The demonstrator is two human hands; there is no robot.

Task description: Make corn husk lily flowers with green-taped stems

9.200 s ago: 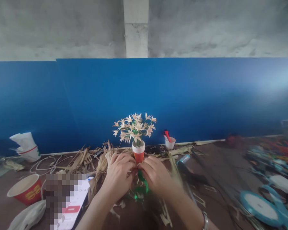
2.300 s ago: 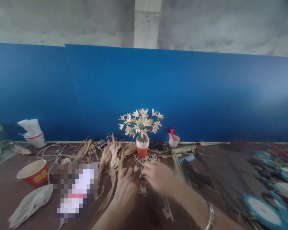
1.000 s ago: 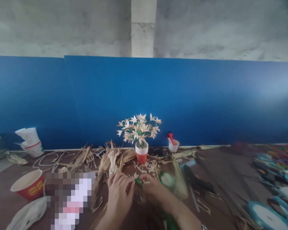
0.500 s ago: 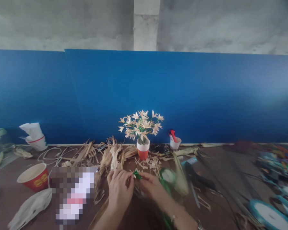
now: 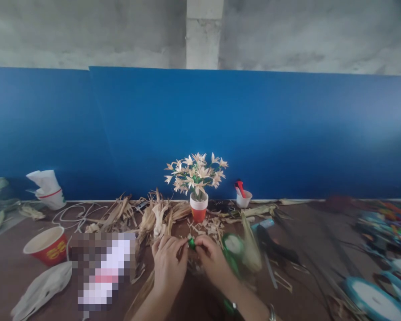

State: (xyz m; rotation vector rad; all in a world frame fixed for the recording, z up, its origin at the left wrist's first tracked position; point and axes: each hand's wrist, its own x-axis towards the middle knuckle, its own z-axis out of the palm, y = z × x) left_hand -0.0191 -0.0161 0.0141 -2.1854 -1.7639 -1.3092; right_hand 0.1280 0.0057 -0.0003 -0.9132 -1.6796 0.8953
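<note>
My left hand (image 5: 169, 258) and my right hand (image 5: 214, 261) meet low in the middle, fingertips pinched at a small piece of shiny green ribbon (image 5: 191, 243). A pale tip shows at the ribbon's upper end; what it is cannot be made out. Beside my right hand lies a roll of green ribbon (image 5: 233, 244), and a green strip runs down partly behind my right forearm. Just beyond my hands stands a red-and-white pot (image 5: 199, 211) of pale, star-shaped flowers (image 5: 200, 174) on green stems. Pale scraps (image 5: 207, 226) lie around its base.
Dried corn husks (image 5: 157, 214) are heaped left of the pot. A red paper bowl (image 5: 48, 247) and a cup with tissue (image 5: 50, 196) stand farther left. To the right are a white cup (image 5: 243, 199), a black-handled tool (image 5: 277, 247) and a blue ribbon roll (image 5: 374, 298).
My right hand has turned and curled inward, its fingers now closer to my left fingertips. The green ribbon looks more bunched between them. My left hand has shifted slightly right.
</note>
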